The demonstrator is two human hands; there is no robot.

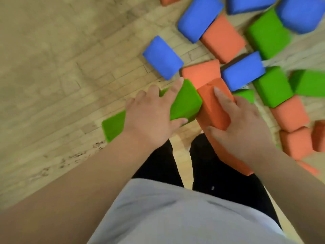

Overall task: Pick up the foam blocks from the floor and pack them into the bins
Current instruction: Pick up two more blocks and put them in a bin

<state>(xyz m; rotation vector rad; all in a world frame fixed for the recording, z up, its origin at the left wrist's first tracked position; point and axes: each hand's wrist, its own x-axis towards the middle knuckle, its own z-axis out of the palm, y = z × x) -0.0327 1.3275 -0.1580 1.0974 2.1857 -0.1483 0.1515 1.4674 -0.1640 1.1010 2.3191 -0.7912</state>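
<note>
so, left hand (149, 113) round green block (187, 103), right hand (246, 125) round orange block (215, 110)

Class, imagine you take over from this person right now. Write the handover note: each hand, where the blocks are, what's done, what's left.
Left hand: grips the green foam block, fingers over its top, thumb at its near edge.
Right hand: grips the orange foam block; the two blocks touch.
Blocks: many more blue, orange and green ones lie on the wooden floor ahead and to the right, such as the blue block. A second green block lies by the left wrist.
Done: cannot tell; no bins in view.
Left: pack these two into the bins, then collect the rest.
</note>
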